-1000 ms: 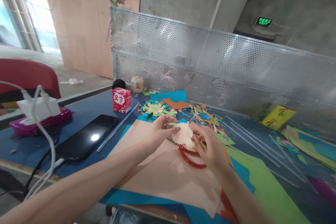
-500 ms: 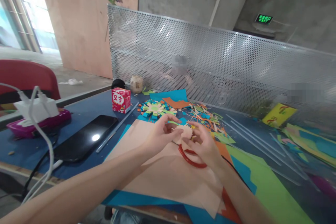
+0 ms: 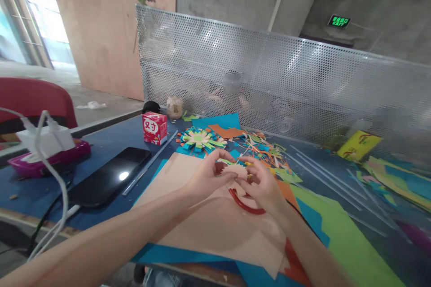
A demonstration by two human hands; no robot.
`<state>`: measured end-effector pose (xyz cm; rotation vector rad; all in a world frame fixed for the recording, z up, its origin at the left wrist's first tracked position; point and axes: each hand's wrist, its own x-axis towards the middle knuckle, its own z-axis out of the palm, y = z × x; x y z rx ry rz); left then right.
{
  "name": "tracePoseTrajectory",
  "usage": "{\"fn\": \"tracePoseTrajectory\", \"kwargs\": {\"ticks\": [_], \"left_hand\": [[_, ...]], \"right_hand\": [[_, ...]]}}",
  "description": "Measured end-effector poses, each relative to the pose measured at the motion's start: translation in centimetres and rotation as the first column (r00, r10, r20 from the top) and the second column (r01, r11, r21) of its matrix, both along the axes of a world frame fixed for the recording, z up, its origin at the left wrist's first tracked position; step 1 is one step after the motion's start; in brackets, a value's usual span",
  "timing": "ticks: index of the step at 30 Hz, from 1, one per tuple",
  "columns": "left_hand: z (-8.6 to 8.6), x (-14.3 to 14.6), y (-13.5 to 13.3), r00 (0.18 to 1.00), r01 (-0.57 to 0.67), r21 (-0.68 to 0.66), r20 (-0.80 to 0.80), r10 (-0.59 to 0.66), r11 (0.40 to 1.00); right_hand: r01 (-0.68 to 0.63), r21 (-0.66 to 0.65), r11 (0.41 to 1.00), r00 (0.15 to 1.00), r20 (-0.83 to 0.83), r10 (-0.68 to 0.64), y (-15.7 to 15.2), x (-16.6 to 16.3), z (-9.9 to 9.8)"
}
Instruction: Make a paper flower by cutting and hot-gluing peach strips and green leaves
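My left hand (image 3: 208, 177) and my right hand (image 3: 261, 184) meet over a large peach paper sheet (image 3: 208, 224). Both pinch a small pale fringed paper piece (image 3: 235, 169) between their fingertips. The red handle of a pair of scissors (image 3: 244, 204) curves under my right hand, and I cannot tell whether the fingers pass through it. A finished layered paper flower (image 3: 198, 139) in blue, green and cream lies just beyond my hands, beside a heap of coloured paper scraps (image 3: 262, 145).
A black phone (image 3: 107, 178), a long ruler (image 3: 151, 161), a red carton (image 3: 155, 128), a charger on a magenta case (image 3: 50, 148), and cables lie to the left. Clear thin rods (image 3: 326, 175) and coloured sheets lie to the right. A perforated metal screen (image 3: 269, 85) closes the table's far side.
My hands have drawn closer together and curled the pale paper piece, which now looks smaller and folded between the fingertips. The camera has shifted slightly.
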<state>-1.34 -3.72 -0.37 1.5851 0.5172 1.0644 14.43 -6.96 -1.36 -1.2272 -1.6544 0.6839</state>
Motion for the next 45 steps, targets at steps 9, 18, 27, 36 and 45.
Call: {"fn": "tracePoseTrajectory", "kwargs": {"ticks": [9,18,27,36,45], "left_hand": [[-0.4,-0.1,0.9,0.995,-0.080,-0.089,0.056,0.085,0.993],[-0.5,-0.2,1.4,0.983,-0.173,-0.084,0.054,0.178,0.981],[-0.4,-0.1,1.5,0.979,-0.199,-0.083,0.037,0.203,0.976],[-0.4,0.1,1.5,0.980,-0.198,-0.089,0.005,0.200,0.976],[-0.3,0.0,1.3,0.986,-0.166,-0.081,-0.023,0.165,0.983]], "right_hand": [[0.007,0.025,1.000,1.000,-0.007,-0.006,0.1,0.4,0.2],[0.044,0.035,0.998,0.998,0.049,-0.046,0.4,0.5,-0.2],[0.090,0.051,0.995,0.995,0.029,-0.092,0.6,1.0,0.0],[0.098,0.053,0.994,0.995,0.031,-0.099,0.4,0.7,0.4],[0.095,0.099,0.991,0.994,0.051,-0.100,0.4,0.8,0.4]]}}
